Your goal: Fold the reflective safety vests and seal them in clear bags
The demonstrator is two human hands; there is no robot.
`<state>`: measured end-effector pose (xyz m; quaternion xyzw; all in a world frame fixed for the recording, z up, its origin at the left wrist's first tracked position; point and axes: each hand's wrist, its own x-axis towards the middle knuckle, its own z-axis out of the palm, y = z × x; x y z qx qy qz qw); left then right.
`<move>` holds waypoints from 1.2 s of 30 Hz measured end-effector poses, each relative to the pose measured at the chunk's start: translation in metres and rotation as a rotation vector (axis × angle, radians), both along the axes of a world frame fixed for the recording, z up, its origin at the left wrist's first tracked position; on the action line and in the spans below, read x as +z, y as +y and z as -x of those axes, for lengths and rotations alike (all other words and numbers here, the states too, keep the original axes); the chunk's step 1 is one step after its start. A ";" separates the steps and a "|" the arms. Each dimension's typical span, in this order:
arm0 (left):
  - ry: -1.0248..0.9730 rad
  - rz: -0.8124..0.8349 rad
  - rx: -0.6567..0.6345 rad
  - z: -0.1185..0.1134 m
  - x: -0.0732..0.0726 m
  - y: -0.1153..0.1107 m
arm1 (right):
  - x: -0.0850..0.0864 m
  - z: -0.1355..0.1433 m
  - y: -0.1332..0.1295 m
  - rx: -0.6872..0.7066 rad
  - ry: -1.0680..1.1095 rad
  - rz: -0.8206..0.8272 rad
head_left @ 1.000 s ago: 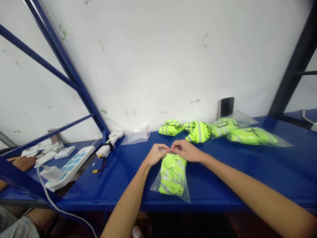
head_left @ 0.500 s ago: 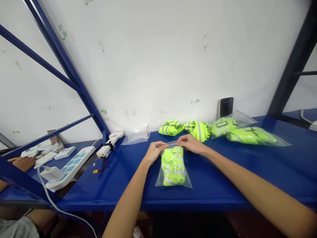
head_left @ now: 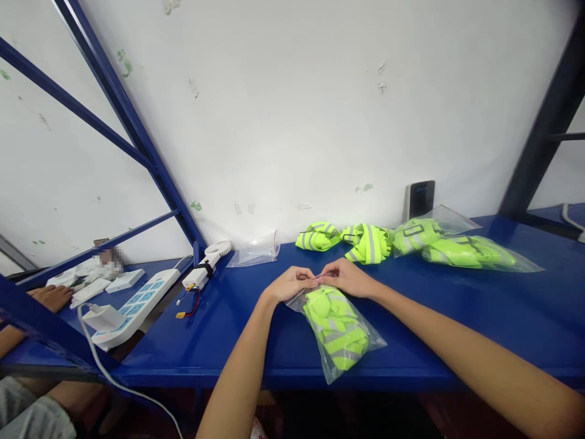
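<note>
A clear zip bag (head_left: 338, 332) with folded yellow-green reflective fabric inside lies tilted near the front of the blue table. At its top edge, my left hand (head_left: 292, 284) pinches the red-striped seal. Close beside it, my right hand (head_left: 345, 277) pinches the same seal, the fingertips of both hands nearly touching. Behind my hands are two loose bundles of the same fabric, one on the left (head_left: 319, 236) and one on the right (head_left: 369, 242). Farther right lie two bagged bundles, one behind (head_left: 417, 235) and one in front (head_left: 470, 251).
An unfilled clear bag (head_left: 255, 250) lies by the wall. To its left are a small white fan (head_left: 218, 248), a white battery pack with wires (head_left: 196, 277) and a power strip (head_left: 141, 308). A dark-screened device (head_left: 421, 199) stands behind. Another person's hand (head_left: 53, 297) rests at far left.
My hands have come closer together along the seal and slightly lower. The bag has turned, its bottom swinging to the right and toward the front edge. The view has shifted slightly.
</note>
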<state>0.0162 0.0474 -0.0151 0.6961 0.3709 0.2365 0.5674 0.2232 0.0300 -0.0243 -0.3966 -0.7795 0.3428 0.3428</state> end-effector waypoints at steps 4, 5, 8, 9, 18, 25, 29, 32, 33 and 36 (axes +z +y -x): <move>-0.006 -0.016 0.067 -0.003 -0.002 0.001 | 0.000 -0.001 0.003 0.075 0.045 0.089; -0.014 -0.024 0.083 -0.004 -0.002 0.001 | 0.000 -0.001 0.003 0.074 0.041 0.077; -0.017 -0.062 0.098 -0.006 -0.002 -0.002 | 0.002 0.001 0.001 0.025 0.004 -0.019; -0.011 -0.073 0.099 -0.006 -0.002 -0.003 | 0.002 0.002 0.000 0.011 -0.012 -0.052; 0.040 -0.189 0.051 -0.007 -0.008 -0.007 | -0.007 0.003 0.004 0.047 0.097 0.099; 0.105 -0.437 0.097 -0.014 -0.004 -0.015 | -0.006 0.002 0.007 0.060 0.287 0.320; 0.139 -0.469 0.124 -0.014 -0.004 -0.016 | -0.003 0.004 0.004 0.038 0.306 0.293; 0.139 -0.459 0.135 -0.014 -0.005 -0.013 | -0.004 0.007 0.005 0.060 0.346 0.281; 0.126 -0.451 0.134 -0.015 -0.005 -0.012 | -0.006 0.008 0.006 0.058 0.362 0.268; 0.069 -0.352 0.114 -0.014 -0.006 -0.010 | -0.009 0.007 0.010 0.005 0.369 0.220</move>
